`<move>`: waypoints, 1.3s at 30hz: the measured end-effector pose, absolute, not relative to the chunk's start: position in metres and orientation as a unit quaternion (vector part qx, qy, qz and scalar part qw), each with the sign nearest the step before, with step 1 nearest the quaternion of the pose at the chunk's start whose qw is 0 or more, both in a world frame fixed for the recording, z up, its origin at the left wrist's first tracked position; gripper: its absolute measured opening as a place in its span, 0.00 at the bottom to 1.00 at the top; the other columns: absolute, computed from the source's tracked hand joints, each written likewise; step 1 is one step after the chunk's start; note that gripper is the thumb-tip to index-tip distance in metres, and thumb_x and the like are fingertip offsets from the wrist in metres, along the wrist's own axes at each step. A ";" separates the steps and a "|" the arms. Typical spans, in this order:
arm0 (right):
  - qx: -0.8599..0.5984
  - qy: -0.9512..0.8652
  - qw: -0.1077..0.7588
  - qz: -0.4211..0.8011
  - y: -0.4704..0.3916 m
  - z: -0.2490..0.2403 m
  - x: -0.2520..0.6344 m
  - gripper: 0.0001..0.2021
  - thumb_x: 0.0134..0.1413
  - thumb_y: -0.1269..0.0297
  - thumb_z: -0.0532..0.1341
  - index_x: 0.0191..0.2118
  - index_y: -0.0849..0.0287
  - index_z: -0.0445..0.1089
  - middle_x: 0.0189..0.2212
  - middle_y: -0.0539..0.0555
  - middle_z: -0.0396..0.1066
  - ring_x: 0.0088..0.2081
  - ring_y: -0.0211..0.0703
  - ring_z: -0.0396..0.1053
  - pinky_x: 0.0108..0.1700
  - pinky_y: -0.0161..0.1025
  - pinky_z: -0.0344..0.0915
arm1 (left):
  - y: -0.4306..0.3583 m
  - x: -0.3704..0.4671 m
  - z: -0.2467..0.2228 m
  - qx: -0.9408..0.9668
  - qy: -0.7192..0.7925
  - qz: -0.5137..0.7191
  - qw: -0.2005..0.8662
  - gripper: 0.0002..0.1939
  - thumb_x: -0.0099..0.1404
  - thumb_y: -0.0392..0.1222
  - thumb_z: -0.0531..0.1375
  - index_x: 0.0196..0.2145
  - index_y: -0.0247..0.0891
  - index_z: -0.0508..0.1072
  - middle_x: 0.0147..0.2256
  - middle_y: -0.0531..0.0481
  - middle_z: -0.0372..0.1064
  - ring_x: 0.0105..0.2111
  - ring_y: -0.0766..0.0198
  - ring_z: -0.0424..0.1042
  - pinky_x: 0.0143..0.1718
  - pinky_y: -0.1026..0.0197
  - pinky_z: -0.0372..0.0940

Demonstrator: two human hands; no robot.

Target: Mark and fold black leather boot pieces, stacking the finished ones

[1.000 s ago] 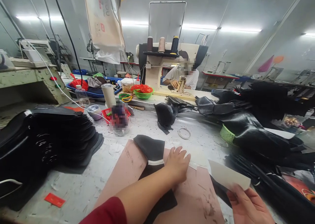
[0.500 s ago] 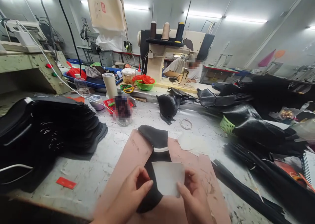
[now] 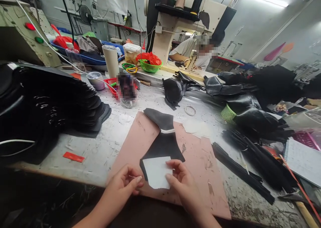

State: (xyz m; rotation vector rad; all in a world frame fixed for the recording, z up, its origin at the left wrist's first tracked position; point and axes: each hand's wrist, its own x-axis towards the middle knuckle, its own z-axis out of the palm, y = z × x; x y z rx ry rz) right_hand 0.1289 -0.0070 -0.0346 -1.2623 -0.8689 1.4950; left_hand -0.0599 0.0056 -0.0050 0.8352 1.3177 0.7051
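Observation:
A white paper-like piece (image 3: pixel 156 173) lies over the lower part of a black leather-like piece (image 3: pixel 163 146), which has a pale strip across its narrow part. My right hand (image 3: pixel 182 178) pinches the white piece at its right edge, between thumb and fingers. Close to the left edge of both pieces, my left hand (image 3: pixel 127 179) has its fingers curled in against the thumb, with nothing visible in them. Under the pieces is a pink board (image 3: pixel 198 174) with dark scuffs, at the table's front edge.
A tall stack of black pieces (image 3: pixel 67 104) stands at left. Beyond are a tumbler (image 3: pixel 110 61), a green bowl (image 3: pixel 150 67), a tape ring (image 3: pixel 190 110) and a sewing machine (image 3: pixel 163 44), with a person behind it. Black strips (image 3: pixel 240 171) and a notebook (image 3: pixel 304 162) lie at right.
My view has tilted downward. The white piece, held in my right hand, has moved toward the lower left of the black piece. My left hand has shifted left, its fingers curled closer together.

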 end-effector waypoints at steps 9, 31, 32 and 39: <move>-0.560 -0.471 0.518 0.443 -0.016 -0.029 0.129 0.25 0.51 0.64 0.59 0.54 0.52 0.50 0.34 0.53 0.69 0.32 0.40 0.68 0.35 0.39 0.65 | 0.005 -0.055 -0.012 0.370 0.548 0.339 0.670 0.13 0.45 0.43 0.63 0.21 0.37 0.62 0.21 0.57 0.62 0.22 0.69 0.62 0.21 0.67 0.60; -0.561 -0.437 0.417 0.566 0.023 -0.019 0.141 0.11 0.37 0.65 0.65 0.31 0.57 0.67 0.28 0.50 0.67 0.29 0.39 0.64 0.32 0.35 0.61 | 0.019 -0.071 -0.012 0.525 0.569 0.315 0.550 0.08 0.55 0.44 0.57 0.24 0.39 0.63 0.22 0.55 0.65 0.24 0.65 0.67 0.26 0.64 0.62; -0.571 -0.446 0.412 0.553 0.024 -0.018 0.144 0.09 0.37 0.65 0.64 0.30 0.58 0.68 0.27 0.49 0.67 0.29 0.39 0.64 0.31 0.35 0.61 | 0.020 -0.076 -0.013 0.590 0.570 0.303 0.484 0.07 0.58 0.44 0.55 0.25 0.40 0.65 0.23 0.54 0.66 0.25 0.64 0.67 0.27 0.63 0.63; -0.593 -0.496 0.344 0.533 0.038 -0.022 0.140 0.04 0.38 0.66 0.61 0.25 0.59 0.68 0.22 0.49 0.67 0.26 0.39 0.63 0.29 0.36 0.59 | 0.018 -0.082 -0.028 0.858 0.412 0.273 0.140 0.14 0.62 0.33 0.49 0.40 0.41 0.72 0.38 0.47 0.72 0.41 0.59 0.67 0.43 0.58 0.62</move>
